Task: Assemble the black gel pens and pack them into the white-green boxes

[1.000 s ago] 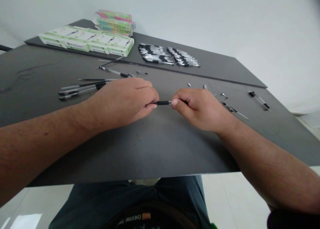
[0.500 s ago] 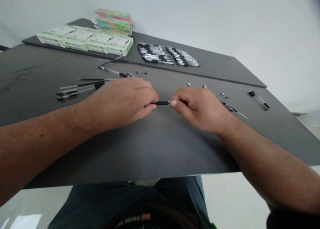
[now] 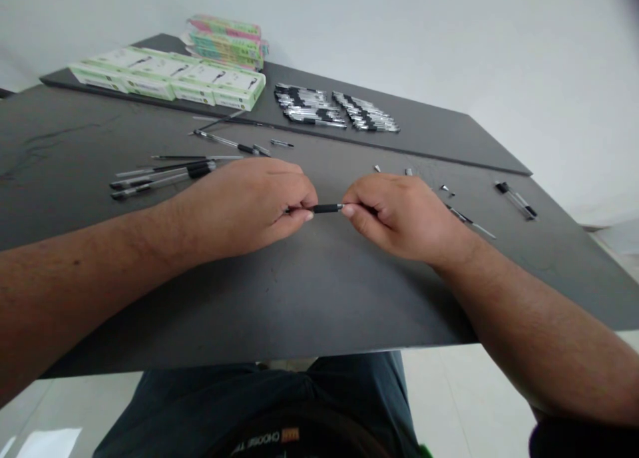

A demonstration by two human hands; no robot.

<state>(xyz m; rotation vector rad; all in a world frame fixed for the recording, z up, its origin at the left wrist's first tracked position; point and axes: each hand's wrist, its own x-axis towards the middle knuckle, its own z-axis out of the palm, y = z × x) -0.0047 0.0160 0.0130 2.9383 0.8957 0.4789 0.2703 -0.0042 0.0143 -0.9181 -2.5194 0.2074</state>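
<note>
A pen (image 3: 327,208) with a black rubber grip lies level between my two hands, above the front half of the table. My left hand (image 3: 264,205) is closed around its barrel, thumb and fingertips pinching it by the grip. At the opposite end, my right hand (image 3: 399,213) pinches the tip section between thumb and curled forefinger. Only the dark grip and a thin light band show between the hands; both ends are covered by fingers. Beside my left wrist lie several loose pens (image 3: 164,177) and refills.
On the raised back panel stand white-green boxes (image 3: 214,88), a stack of colourful packs (image 3: 227,42) and rows of pens (image 3: 312,105). Small pen tips (image 3: 446,190) and a refill (image 3: 479,228) lie near my right hand. Further right are black-capped pieces (image 3: 518,200).
Both hands keep their hold on the pen, with the right hand shifted very slightly. The camera view has moved a little.
</note>
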